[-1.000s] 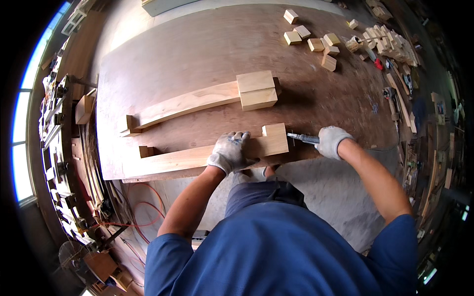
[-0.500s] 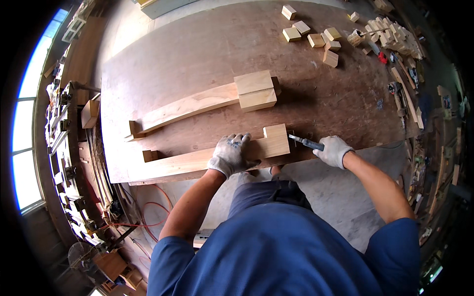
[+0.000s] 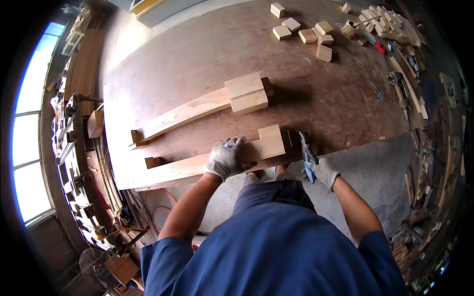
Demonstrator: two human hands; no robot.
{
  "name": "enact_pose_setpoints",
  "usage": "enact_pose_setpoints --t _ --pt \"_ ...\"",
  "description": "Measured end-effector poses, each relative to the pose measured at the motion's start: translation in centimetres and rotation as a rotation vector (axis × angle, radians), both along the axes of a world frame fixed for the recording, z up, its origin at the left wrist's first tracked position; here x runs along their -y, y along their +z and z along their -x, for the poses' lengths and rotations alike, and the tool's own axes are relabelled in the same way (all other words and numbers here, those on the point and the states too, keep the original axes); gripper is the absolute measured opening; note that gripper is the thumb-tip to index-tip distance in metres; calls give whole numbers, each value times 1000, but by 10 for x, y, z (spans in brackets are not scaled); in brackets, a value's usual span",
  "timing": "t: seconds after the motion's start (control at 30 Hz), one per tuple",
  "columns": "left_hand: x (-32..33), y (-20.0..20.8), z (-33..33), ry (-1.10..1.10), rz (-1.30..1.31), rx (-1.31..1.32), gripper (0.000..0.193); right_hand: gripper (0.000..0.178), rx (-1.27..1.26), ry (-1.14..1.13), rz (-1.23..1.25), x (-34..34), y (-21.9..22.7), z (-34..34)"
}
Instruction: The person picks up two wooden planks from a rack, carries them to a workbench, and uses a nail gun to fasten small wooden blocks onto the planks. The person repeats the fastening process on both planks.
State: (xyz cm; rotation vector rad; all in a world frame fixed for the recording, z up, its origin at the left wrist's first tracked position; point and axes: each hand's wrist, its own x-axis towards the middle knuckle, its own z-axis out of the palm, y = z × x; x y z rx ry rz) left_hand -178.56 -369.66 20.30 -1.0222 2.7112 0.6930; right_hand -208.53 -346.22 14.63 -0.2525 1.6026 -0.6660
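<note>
My left hand (image 3: 225, 157), in a pale work glove, grips a long wooden piece (image 3: 270, 143) near its squared right end. Its fingers lie over the top and the thumb is toward the near side. In my gloved right hand (image 3: 326, 172) is a pair of pliers (image 3: 309, 154) with blue on the handles. Their dark jaws point away from me over the table, just right of the wooden piece and apart from it. Behind it lies a second, slightly curved wooden piece (image 3: 185, 113), with a thick block end (image 3: 246, 93) on its right.
The brown worktable (image 3: 187, 59) ends just in front of me. Several loose wooden blocks (image 3: 307, 36) lie at its far side, near a heap of small wood pieces (image 3: 387, 25). Tools and wood strips (image 3: 407, 84) line the right edge. A red hose (image 3: 160, 209) lies below left.
My right hand has come left and nearer to me, and the pliers have turned from pointing left to pointing away. My left hand keeps its place on the wood. The whole view has shifted slightly.
</note>
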Motion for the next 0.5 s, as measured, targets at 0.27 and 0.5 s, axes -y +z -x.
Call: enact_pose_setpoints --t 0.27,0.5 --pt "-2 -4 -2 4 6 -42 87 34 -341 517 -91 12 69 21" --pt "-3 3 -3 0 11 -36 88 38 -584 884 -189 52 129 13"
